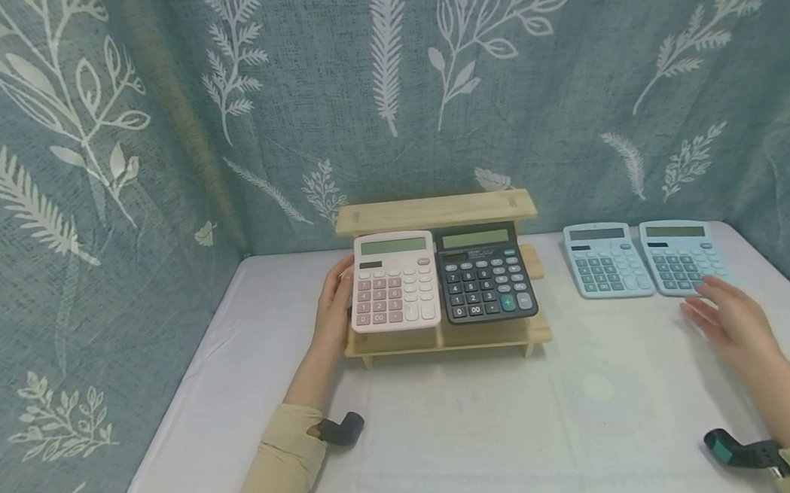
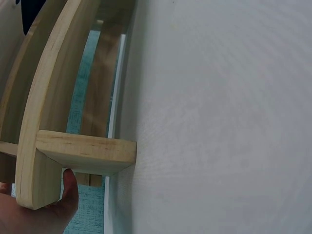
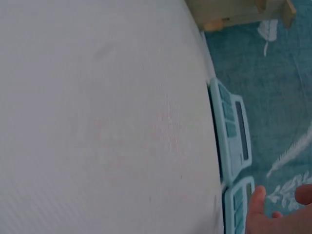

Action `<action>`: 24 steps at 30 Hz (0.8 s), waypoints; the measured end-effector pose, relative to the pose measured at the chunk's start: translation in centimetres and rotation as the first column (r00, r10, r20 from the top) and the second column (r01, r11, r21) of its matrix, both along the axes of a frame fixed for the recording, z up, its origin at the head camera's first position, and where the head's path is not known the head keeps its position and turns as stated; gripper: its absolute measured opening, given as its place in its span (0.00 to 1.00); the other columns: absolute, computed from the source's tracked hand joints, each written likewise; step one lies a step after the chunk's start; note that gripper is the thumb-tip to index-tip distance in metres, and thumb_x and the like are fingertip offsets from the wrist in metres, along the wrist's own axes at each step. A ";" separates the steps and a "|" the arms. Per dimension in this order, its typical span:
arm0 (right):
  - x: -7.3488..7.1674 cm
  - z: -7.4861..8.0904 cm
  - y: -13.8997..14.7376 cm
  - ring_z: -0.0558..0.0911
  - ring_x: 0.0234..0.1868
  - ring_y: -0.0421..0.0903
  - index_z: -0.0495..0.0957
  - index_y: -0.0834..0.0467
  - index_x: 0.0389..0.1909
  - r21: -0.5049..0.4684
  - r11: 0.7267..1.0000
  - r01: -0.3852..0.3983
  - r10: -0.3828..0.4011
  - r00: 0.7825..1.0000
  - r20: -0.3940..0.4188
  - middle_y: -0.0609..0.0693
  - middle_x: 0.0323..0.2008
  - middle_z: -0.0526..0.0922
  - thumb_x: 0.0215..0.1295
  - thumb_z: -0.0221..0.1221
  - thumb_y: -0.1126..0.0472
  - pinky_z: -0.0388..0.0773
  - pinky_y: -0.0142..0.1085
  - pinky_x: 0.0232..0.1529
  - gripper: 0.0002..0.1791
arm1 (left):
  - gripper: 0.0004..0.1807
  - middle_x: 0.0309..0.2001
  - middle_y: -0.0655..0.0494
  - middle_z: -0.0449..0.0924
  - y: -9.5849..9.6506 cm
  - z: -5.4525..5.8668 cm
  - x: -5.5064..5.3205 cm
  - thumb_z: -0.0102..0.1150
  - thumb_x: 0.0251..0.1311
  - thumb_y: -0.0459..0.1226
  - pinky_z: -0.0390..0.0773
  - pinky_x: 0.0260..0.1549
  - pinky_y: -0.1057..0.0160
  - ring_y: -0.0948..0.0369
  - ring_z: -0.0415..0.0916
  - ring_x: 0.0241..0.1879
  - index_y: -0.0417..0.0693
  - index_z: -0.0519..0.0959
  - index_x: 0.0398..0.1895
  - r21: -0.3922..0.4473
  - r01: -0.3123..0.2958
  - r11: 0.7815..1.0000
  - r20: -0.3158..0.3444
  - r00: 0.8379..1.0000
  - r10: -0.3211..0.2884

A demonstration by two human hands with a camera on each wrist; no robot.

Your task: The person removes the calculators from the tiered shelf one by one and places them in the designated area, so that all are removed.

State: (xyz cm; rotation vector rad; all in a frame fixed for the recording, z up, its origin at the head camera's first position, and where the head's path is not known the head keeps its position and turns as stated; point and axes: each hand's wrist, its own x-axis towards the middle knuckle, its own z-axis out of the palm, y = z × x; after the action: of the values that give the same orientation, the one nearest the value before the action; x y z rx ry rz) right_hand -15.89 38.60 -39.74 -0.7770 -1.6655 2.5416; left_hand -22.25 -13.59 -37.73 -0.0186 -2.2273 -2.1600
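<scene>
My left hand (image 1: pixel 334 307) grips the left end of a wooden stand (image 1: pixel 434 212). In the left wrist view, its thumb (image 2: pixel 70 190) lies against the end of the stand's frame (image 2: pixel 34 165). Leaning side by side on the stand are a pink calculator (image 1: pixel 401 265) and a black calculator (image 1: pixel 481 266). Over on the right, my right hand (image 1: pixel 735 320) has its fingers loosely bent and holds nothing. Its fingertips overlap the lower right corner of a light blue calculator (image 1: pixel 681 255) in the head view. A matching blue calculator (image 1: pixel 606 260) lies just left of that one.
A white cloth (image 1: pixel 474 430) covers the table. Behind it and along the left side hangs a teal leaf-patterned curtain (image 1: pixel 331 92). Each wrist wears a black camera mount, such as the one on the left wrist (image 1: pixel 341 429).
</scene>
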 end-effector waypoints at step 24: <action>0.6 1.9 -7.9 0.78 0.47 0.32 0.56 0.51 0.71 0.125 0.959 -0.255 0.275 0.944 -0.181 0.41 0.56 0.66 0.71 0.57 0.54 0.79 0.26 0.45 0.32 | 0.25 0.74 0.52 0.56 -0.3 -1.0 -0.9 0.36 0.77 0.43 0.56 0.68 0.45 0.54 0.48 0.74 0.51 0.58 0.74 0.003 -0.002 1.000 0.009 1.000 0.002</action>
State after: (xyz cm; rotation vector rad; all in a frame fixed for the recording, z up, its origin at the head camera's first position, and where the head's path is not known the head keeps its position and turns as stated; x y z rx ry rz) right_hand -15.32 30.73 -37.85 -0.2990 -1.9252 2.5699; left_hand -23.10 -13.86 -38.74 -0.0057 -2.2275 -2.1673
